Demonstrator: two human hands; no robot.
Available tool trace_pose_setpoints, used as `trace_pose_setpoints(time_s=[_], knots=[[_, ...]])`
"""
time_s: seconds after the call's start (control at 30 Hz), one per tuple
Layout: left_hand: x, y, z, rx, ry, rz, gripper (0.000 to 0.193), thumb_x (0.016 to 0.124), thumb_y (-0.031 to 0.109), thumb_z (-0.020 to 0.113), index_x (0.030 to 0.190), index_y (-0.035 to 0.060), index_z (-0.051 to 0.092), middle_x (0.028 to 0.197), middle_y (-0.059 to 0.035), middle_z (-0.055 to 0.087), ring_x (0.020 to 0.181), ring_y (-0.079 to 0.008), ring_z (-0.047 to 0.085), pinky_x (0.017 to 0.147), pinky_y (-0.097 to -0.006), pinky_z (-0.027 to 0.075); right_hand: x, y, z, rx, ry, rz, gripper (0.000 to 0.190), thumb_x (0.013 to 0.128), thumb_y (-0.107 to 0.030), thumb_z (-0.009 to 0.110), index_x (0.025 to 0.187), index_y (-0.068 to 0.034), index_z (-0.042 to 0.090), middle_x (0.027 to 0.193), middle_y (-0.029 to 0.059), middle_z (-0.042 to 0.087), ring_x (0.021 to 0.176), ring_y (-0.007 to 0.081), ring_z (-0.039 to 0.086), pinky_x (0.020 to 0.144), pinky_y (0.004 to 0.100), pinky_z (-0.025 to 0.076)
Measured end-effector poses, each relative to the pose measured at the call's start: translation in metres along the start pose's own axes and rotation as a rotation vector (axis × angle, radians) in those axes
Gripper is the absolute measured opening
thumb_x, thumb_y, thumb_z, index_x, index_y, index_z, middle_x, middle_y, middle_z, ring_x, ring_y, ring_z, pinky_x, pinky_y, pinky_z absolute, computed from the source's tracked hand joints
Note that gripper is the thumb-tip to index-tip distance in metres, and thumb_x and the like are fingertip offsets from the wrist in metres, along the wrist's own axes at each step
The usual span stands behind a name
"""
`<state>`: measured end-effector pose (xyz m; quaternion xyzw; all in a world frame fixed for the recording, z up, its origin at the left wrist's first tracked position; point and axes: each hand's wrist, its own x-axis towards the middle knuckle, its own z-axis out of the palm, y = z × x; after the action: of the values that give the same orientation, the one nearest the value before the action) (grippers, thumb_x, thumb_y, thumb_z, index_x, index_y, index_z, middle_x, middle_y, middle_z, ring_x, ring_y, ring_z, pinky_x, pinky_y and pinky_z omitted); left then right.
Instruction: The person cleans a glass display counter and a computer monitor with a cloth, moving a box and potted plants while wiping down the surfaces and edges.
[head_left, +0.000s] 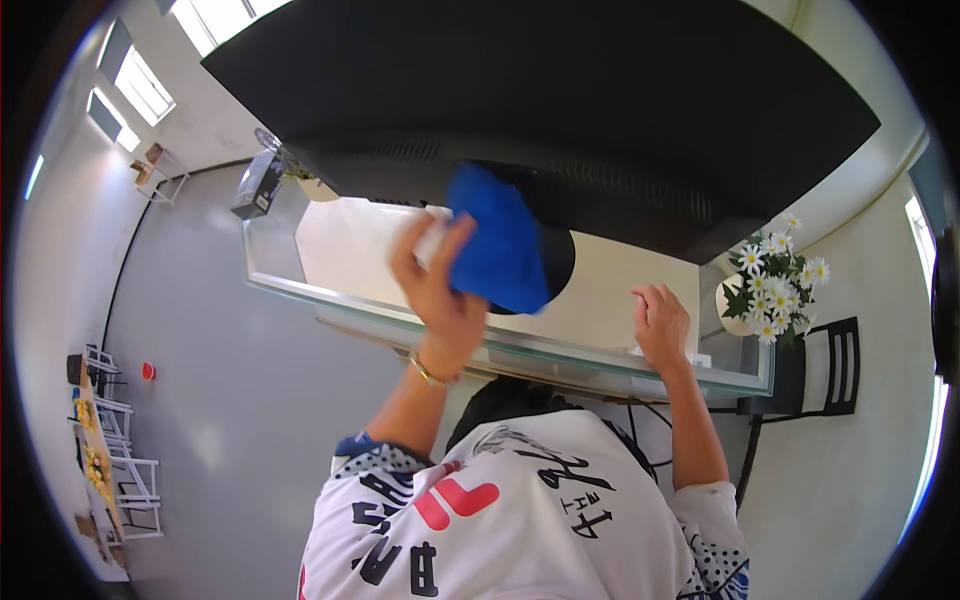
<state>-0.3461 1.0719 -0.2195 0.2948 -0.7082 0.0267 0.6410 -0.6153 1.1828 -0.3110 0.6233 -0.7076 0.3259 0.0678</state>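
My left hand (442, 289), blurred by motion and wearing a bracelet at the wrist, holds a blue cloth (497, 244). The cloth hangs over part of a round black stand base (561, 259) and in front of the lower casing of a large black monitor (540, 97). Vent slots run along that casing. My right hand (661, 324) is at the right, over the near edge of a glass-edged table (360, 304), its fingers curled. A small white thing shows beside it; whether the hand grips it is unclear.
White daisies (776, 281) in a pale pot stand at the table's right end. A second potted plant (319, 187) and a dark box (256, 184) are at the left end. A black chair (832, 367) is at the right. White stools (139, 480) line a far-left table.
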Motion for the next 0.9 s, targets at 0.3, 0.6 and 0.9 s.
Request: trace_pose_setpoints(time_s=[0.3,0.6,0.9], knots=[[0.08,-0.007,0.03,0.061,0.066,0.031,0.041,0.065,-0.003,0.063,0.105,0.004,0.069,0.089,-0.0096,0.066,0.084,-0.0284,0.059,0.079,-0.0367,0.047,0.004,-0.004,0.003,-0.109,-0.036,-0.001,0.017,0.084,-0.007,0.06,0.101,-0.011,0.06,0.086,0.0078,0.059,0.081,0.0261,0.06,0.07,0.0401,0.049],[0.097,0.056,0.075,0.101,0.022,0.383,0.036,0.057,0.002,0.069,0.093,0.0102,0.069,0.085,-0.0032,0.063,0.08,-0.0237,0.06,0.069,-0.0349,0.046,0.007,0.001,0.005,-0.015,-0.031,0.012,0.019,0.083,-0.006,0.06,0.101,-0.013,0.062,0.087,0.007,0.061,0.08,0.0262,0.062,0.069,0.0385,0.05],[0.118,-0.014,0.015,0.311,0.26,0.13,0.035,0.058,-0.003,0.063,0.087,0.0138,0.071,0.087,-0.0055,0.062,0.084,-0.0284,0.058,0.074,-0.0372,0.048,0.006,0.011,0.001,0.21,0.014,0.081,0.015,0.083,-0.003,0.058,0.095,-0.009,0.065,0.087,0.0078,0.065,0.072,0.0266,0.063,0.064,0.0357,0.05]])
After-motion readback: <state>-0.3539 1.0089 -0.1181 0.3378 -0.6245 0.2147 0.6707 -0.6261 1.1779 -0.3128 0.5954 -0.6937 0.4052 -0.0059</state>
